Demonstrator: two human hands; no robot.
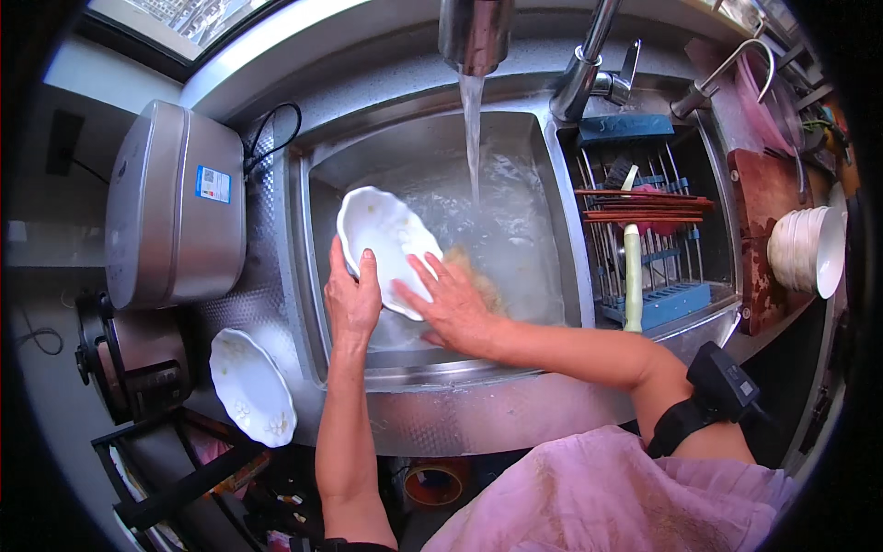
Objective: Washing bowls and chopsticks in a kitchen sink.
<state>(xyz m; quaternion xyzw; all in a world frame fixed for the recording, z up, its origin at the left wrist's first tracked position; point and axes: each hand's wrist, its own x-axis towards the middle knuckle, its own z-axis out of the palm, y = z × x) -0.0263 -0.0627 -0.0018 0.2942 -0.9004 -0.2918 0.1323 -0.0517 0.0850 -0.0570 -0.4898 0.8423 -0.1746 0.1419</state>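
My left hand (353, 297) grips the near left rim of a white scalloped oval dish (386, 241), which is tilted over the steel sink basin (552, 276). Small yellowish spots show on its inner face. My right hand (448, 300) lies with spread fingers against the dish's right side, slightly blurred. Beside the right hand a tan, fibrous-looking mass (476, 272) is partly hidden. Water runs from the faucet spout (476, 41) into the water in the basin, right of the dish. A second white scalloped dish (253, 386) rests on the counter at the left.
Left of the sink stands a silver rice cooker (176, 207). A rack (662, 259) with brown chopsticks (645, 205) and a pale green-handled utensil (632, 276) sits over the right basin. Beyond are a worn reddish-brown board (752, 241) and stacked white bowls (804, 250).
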